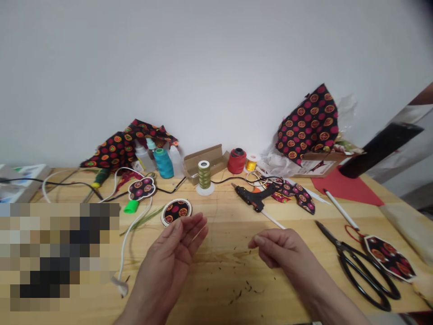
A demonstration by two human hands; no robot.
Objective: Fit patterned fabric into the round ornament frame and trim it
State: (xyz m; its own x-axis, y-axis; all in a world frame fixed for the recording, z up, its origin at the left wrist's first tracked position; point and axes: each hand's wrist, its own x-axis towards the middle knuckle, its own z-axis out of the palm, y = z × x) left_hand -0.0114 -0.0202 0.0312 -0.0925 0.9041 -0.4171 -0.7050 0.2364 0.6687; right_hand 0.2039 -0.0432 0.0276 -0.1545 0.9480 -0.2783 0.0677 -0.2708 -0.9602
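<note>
My left hand hovers over the wooden table, palm turned inward, fingers stretched out and slightly cupped, with nothing visible in it. My right hand is opposite it, fingers curled and thumb pressed to the forefinger in a pinch; what it pinches is too small to see. A round fabric-covered disc lies just beyond my left hand. A black glue gun lies beyond my right hand.
Black scissors and a fabric-covered hexagon lie at right. A green thread spool, teal spool, red spool, glue bottles, patterned fabric, a cardboard box, red paper and a white cord stand around.
</note>
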